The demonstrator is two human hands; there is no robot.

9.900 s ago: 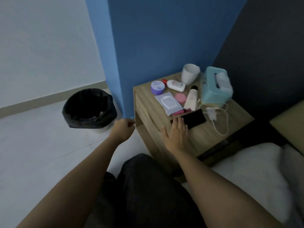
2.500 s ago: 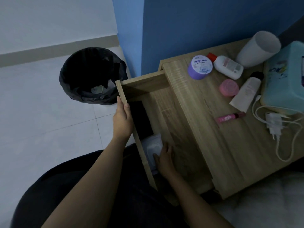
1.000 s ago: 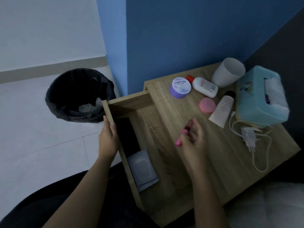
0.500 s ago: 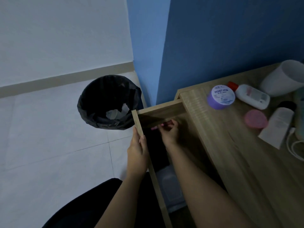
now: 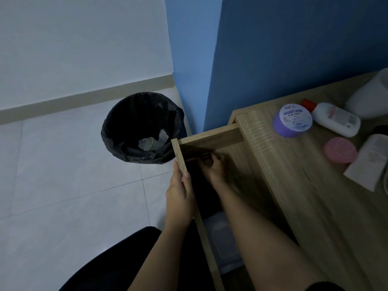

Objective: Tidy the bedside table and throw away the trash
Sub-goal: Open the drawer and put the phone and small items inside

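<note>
Head view: left hand (image 5: 180, 193) grips the drawer front (image 5: 180, 153); right hand (image 5: 212, 171) pinches pink tube (image 5: 191, 159) at its far corner.

Wooden bench (image 5: 304, 206) carries purple jar (image 5: 292, 120), red-capped white bottle (image 5: 336, 120), pink round case (image 5: 340, 150), white tube (image 5: 367, 164); black-lined bin (image 5: 117, 122) stands on the tiled floor (image 5: 73, 185).
</note>
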